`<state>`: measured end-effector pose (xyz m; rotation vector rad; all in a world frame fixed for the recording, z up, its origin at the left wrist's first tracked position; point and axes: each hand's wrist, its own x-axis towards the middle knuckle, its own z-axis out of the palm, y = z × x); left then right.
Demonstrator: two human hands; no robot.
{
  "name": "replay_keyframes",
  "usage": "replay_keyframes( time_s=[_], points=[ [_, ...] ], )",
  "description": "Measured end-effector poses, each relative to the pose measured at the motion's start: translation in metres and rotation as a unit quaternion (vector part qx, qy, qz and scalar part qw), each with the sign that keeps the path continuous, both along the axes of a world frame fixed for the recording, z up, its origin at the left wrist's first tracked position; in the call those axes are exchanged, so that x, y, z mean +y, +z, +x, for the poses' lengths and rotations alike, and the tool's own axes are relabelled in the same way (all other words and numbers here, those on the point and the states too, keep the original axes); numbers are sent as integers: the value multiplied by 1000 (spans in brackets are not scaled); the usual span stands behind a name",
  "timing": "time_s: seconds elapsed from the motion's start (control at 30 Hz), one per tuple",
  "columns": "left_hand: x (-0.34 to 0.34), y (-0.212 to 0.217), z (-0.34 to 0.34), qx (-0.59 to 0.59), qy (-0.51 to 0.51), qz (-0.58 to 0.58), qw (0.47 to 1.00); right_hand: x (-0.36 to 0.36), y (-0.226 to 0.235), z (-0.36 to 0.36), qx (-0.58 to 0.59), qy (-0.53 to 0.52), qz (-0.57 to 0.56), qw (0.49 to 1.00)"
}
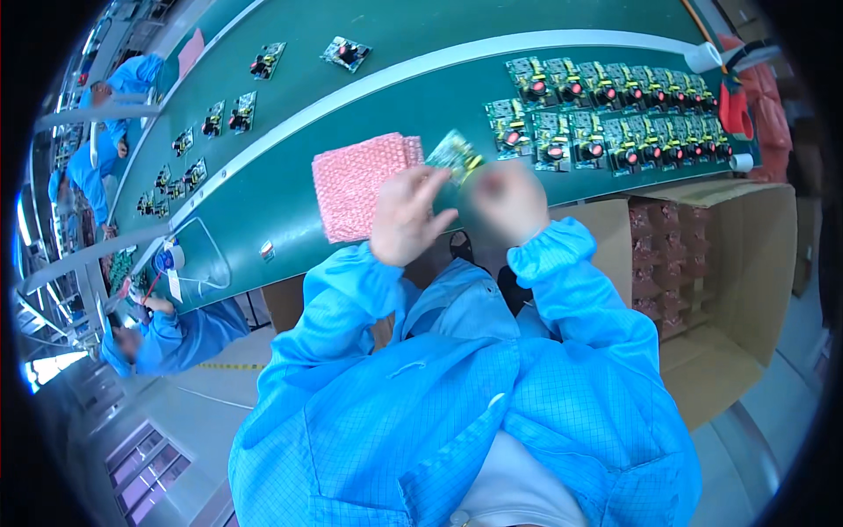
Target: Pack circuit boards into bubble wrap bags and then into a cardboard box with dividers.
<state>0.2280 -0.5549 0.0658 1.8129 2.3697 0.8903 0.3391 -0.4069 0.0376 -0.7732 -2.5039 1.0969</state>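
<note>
A green circuit board with yellow parts is held up over the front edge of the bench, tilted. My left hand has its fingers on the board's lower left edge, while its thumb sticks out to the side. Close against the board's lower right corner is my right hand, curled and smeared by motion, so I cannot make out what its fingers hold. Just left of the board, a stack of pink bubble-wrap bags lies on the green bench, partly behind my left hand.
Rows of circuit boards fill the bench's right side. Beyond a pale rail, more boards are scattered. An open carton with pink-wrapped pieces stands at my right. Red tape hangs near the far-right corner. Co-workers in blue are at left.
</note>
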Motion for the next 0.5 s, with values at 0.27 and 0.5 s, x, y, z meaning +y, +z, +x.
replay_keyframes(
  time_s=[0.27, 0.5],
  points=[
    [-87, -90, -72, -113, 200, -6, 973, -8, 26, -13, 80, 42, -87, 992],
    [-89, -54, -63, -92, 246, 101, 960, -31, 35, -31, 98, 179, 163, 965]
  ],
)
